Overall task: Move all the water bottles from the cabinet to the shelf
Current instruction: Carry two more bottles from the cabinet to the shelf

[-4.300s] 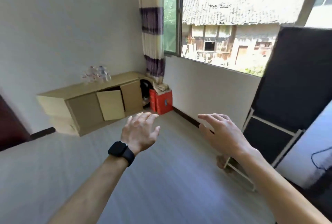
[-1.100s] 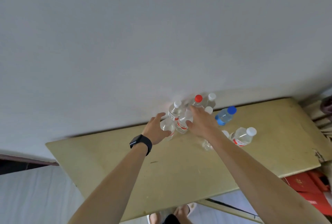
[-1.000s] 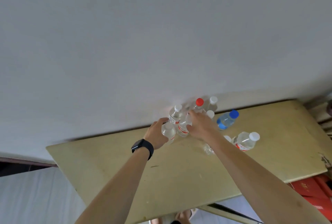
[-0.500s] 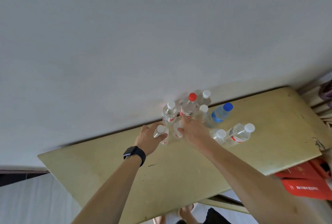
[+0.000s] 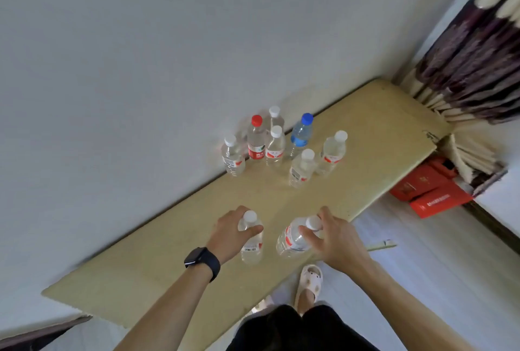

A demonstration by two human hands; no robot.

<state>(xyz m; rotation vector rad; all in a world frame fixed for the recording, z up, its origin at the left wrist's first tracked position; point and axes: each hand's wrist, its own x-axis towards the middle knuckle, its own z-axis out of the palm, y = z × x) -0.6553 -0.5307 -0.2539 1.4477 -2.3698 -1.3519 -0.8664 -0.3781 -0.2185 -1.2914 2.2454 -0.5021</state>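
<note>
Fingers (image 5: 254, 229) of the left hand (image 5: 228, 235) curl round 1 bottle (image 5: 252, 251), those of the right hand (image 5: 334, 241) round a 2nd bottle (image 5: 289, 241), both over the front of the cabinet worktop (image 5: 365, 153). 7 more bottles (image 5: 275, 151) stand by the wall. No shelf shows, so the task looks barely begun.

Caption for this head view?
Left hand grips one water bottle, right hand another; seven more bottles stand on the cabinet.

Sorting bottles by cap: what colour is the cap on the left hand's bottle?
White cap, clearest in the head view.
</note>
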